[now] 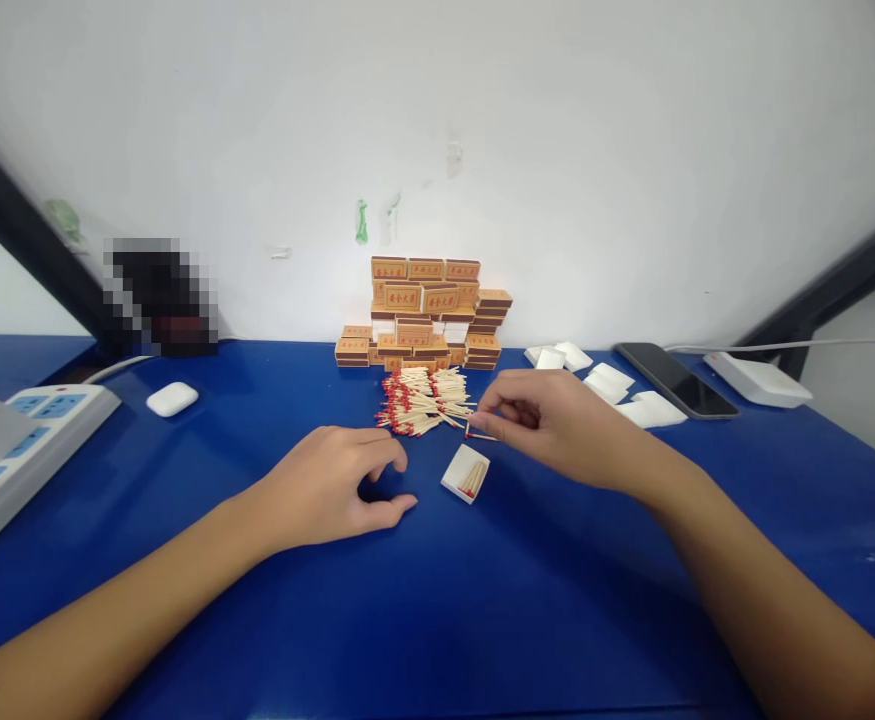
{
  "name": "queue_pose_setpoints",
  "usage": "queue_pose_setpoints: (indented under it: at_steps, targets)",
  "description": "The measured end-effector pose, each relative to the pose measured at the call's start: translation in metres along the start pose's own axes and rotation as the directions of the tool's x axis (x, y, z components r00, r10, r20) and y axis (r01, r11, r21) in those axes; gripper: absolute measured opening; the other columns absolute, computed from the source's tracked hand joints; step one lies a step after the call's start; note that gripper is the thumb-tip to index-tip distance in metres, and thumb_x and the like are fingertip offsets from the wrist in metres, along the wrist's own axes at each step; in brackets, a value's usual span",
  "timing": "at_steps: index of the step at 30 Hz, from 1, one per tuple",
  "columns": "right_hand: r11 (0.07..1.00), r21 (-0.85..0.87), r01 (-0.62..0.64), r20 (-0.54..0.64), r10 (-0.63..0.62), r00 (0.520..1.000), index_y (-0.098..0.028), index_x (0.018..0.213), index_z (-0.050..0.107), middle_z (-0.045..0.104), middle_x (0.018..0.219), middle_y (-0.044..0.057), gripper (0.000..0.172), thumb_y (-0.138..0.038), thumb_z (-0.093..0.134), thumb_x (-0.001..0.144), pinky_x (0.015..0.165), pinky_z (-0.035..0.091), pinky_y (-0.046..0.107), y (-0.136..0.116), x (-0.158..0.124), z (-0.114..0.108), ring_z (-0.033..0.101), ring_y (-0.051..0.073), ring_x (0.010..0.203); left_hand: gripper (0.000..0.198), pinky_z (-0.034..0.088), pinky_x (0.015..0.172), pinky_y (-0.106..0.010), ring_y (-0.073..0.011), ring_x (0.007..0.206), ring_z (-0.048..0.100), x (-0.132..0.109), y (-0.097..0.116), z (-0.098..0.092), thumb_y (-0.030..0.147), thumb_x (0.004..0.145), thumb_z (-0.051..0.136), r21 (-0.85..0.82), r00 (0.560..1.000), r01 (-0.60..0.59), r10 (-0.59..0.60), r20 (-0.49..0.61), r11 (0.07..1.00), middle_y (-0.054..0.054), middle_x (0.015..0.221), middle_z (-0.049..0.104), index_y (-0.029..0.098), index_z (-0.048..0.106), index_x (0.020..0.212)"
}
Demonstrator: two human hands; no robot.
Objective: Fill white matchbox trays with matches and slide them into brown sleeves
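A pile of red-tipped matches (422, 402) lies on the blue table (437, 620) in front of a stack of orange matchboxes (426, 310). A small white matchbox tray (466, 472) holding a few matches sits between my hands. My right hand (557, 428) pinches a match or two (480, 435) at the pile's right edge, just above the tray. To the left of the tray, my left hand (336, 487) rests on the table with fingers loosely curled and apart, holding nothing.
Several empty white trays (609, 385) lie at the right back, beside a dark phone (675, 379) and a white adapter (758, 378). A white earbud case (172, 399) and a power strip (9, 445) sit at the left.
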State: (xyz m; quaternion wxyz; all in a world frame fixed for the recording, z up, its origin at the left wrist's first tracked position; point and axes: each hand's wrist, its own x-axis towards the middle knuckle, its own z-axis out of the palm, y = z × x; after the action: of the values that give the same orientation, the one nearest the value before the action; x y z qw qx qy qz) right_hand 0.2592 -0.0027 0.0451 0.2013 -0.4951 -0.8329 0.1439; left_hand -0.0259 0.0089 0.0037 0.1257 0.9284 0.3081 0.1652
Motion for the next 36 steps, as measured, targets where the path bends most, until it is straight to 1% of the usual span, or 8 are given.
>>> queue_pose_setpoints:
  at_steps: [7, 12, 16, 19, 25, 29, 33, 36]
  targets:
    - [0.991, -0.076, -0.107, 0.218, 0.122, 0.968, -0.021, 0.070, 0.065, 0.063, 0.065, 0.001, 0.038, -0.046, 0.060, 0.098, 0.054, 0.032, 0.030, 0.009, -0.003, 0.005, 0.050, 0.014, 0.057, 0.026, 0.040, 0.059, -0.026, -0.0130, 0.064, 0.058, -0.002, -0.001, -0.001, 0.046, 0.089, 0.072, 0.011, 1.000, 0.015, -0.015, 0.005, 1.000, 0.003, 0.075, 0.063, 0.021, 0.071, 0.098]
    - [0.996, 0.075, -0.054, 0.369, 0.023, 0.929, -0.021, 0.077, 0.071, 0.068, 0.071, 0.001, 0.036, -0.044, 0.057, 0.101, 0.056, 0.035, 0.030, -0.003, -0.006, 0.008, 0.054, 0.014, 0.061, 0.050, 0.041, 0.062, -0.028, -0.0164, 0.071, 0.062, -0.002, 0.001, -0.001, 0.062, 0.085, 0.075, 0.029, 0.999, 0.014, -0.015, 0.041, 0.999, 0.000, 0.084, 0.067, 0.022, 0.070, 0.115]
    - [0.991, -0.029, -0.130, 0.242, 0.133, 0.961, -0.021, 0.078, 0.068, 0.065, 0.069, 0.000, 0.035, -0.045, 0.056, 0.101, 0.056, 0.034, 0.030, 0.008, -0.004, -0.001, 0.053, 0.015, 0.061, 0.054, 0.041, 0.063, -0.029, -0.0172, 0.073, 0.064, -0.002, 0.004, -0.001, 0.064, 0.085, 0.074, 0.045, 0.998, 0.025, -0.027, 0.058, 0.999, 0.000, 0.088, 0.068, 0.022, 0.071, 0.118]
    - [0.968, -0.199, -0.153, 0.153, 0.185, 0.971, -0.021, 0.083, 0.067, 0.067, 0.078, 0.003, 0.019, -0.036, 0.066, 0.094, 0.060, 0.036, 0.030, 0.024, -0.002, 0.001, 0.056, 0.017, 0.068, 0.055, 0.042, 0.062, -0.029, -0.0165, 0.073, 0.064, -0.002, 0.008, 0.000, 0.065, 0.083, 0.075, 0.039, 0.999, 0.026, -0.028, 0.045, 0.999, -0.001, 0.090, 0.069, 0.022, 0.071, 0.118]
    - [0.976, -0.169, -0.138, 0.218, 0.174, 0.960, -0.020, 0.084, 0.066, 0.067, 0.084, 0.005, 0.014, -0.025, 0.061, 0.096, 0.063, 0.039, 0.030, 0.032, -0.001, 0.009, 0.056, 0.017, 0.072, 0.038, 0.040, 0.059, -0.027, -0.0138, 0.067, 0.059, -0.001, 0.011, 0.005, 0.053, 0.086, 0.076, 0.001, 1.000, 0.022, -0.022, 0.022, 1.000, 0.001, 0.086, 0.066, 0.022, 0.073, 0.107]
    - [0.987, -0.102, -0.125, 0.228, 0.145, 0.963, -0.021, 0.086, 0.064, 0.066, 0.084, 0.003, 0.018, -0.029, 0.058, 0.100, 0.063, 0.039, 0.030, 0.020, -0.001, 0.004, 0.056, 0.016, 0.072, 0.027, 0.039, 0.060, -0.027, -0.0138, 0.067, 0.058, 0.000, 0.008, 0.004, 0.044, 0.087, 0.075, -0.018, 0.999, 0.037, -0.037, 0.029, 0.999, 0.002, 0.083, 0.063, 0.024, 0.073, 0.105]
    - [1.000, 0.021, -0.023, 0.219, 0.018, 0.976, -0.021, 0.088, 0.064, 0.066, 0.086, 0.001, 0.020, -0.033, 0.058, 0.103, 0.065, 0.040, 0.029, -0.007, -0.004, 0.009, 0.056, 0.016, 0.074, 0.026, 0.041, 0.062, -0.027, -0.0141, 0.069, 0.059, 0.000, 0.007, 0.003, 0.041, 0.087, 0.075, -0.039, 0.999, 0.049, -0.048, 0.024, 0.998, 0.002, 0.082, 0.063, 0.025, 0.073, 0.108]
    - [0.998, -0.018, 0.052, 0.263, -0.046, 0.964, -0.020, 0.091, 0.063, 0.067, 0.094, 0.003, 0.013, -0.022, 0.057, 0.102, 0.066, 0.039, 0.029, -0.027, -0.008, 0.024, 0.058, 0.016, 0.078, 0.025, 0.041, 0.061, -0.027, -0.0137, 0.068, 0.059, -0.001, 0.007, 0.003, 0.039, 0.087, 0.075, -0.042, 0.999, 0.040, -0.040, 0.017, 0.998, 0.002, 0.083, 0.064, 0.023, 0.073, 0.107]
